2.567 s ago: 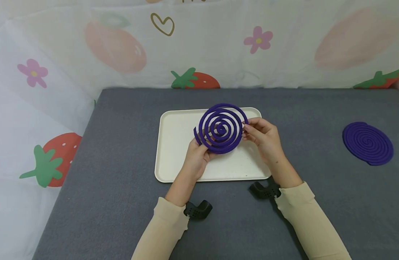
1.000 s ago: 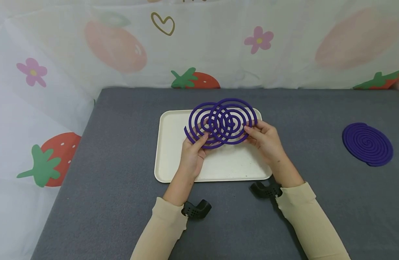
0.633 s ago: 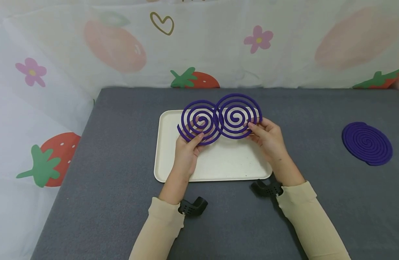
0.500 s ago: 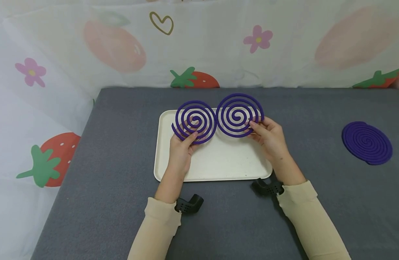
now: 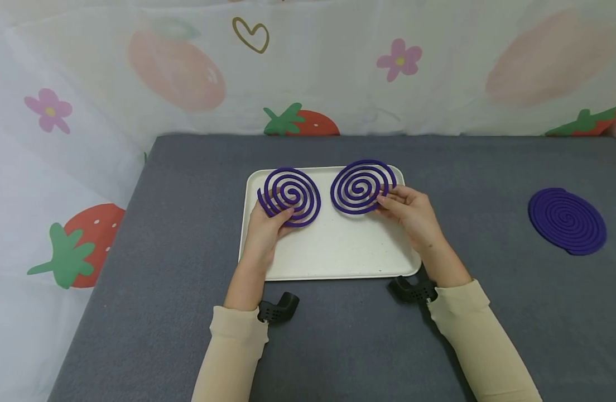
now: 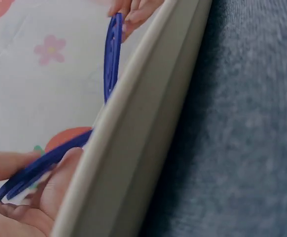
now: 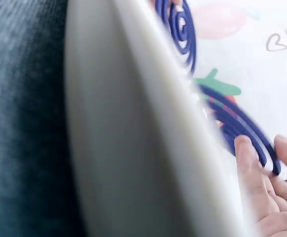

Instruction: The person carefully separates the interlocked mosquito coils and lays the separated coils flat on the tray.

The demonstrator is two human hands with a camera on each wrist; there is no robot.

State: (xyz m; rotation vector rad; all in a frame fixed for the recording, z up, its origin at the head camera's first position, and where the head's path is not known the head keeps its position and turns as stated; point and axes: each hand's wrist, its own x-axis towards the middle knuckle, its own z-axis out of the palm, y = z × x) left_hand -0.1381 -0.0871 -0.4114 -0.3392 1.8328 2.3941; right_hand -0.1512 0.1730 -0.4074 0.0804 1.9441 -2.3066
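Two purple mosquito coils are held apart over a cream tray (image 5: 333, 257), one in each hand. The left hand (image 5: 264, 231) pinches the left coil (image 5: 294, 195) at its lower left, thumb on top and fingers beneath; the left wrist view shows this coil (image 6: 50, 158) edge-on between thumb and fingers. The right hand (image 5: 413, 215) pinches the right coil (image 5: 358, 188) by its right edge, and this coil is tilted. A gap shows between the two spirals. Some fingers are hidden under the coils.
Another purple coil disc (image 5: 567, 221), its turns tightly packed, lies on the grey tablecloth (image 5: 489, 195) at the right. Small dark specks dot the tray. A white curtain (image 5: 338, 67) with fruit and flower prints hangs behind the table.
The two coils, overlapping as one stack at first, have been drawn apart. The left hand has moved left with its coil. The right coil went up and right, then came lower and tilted.
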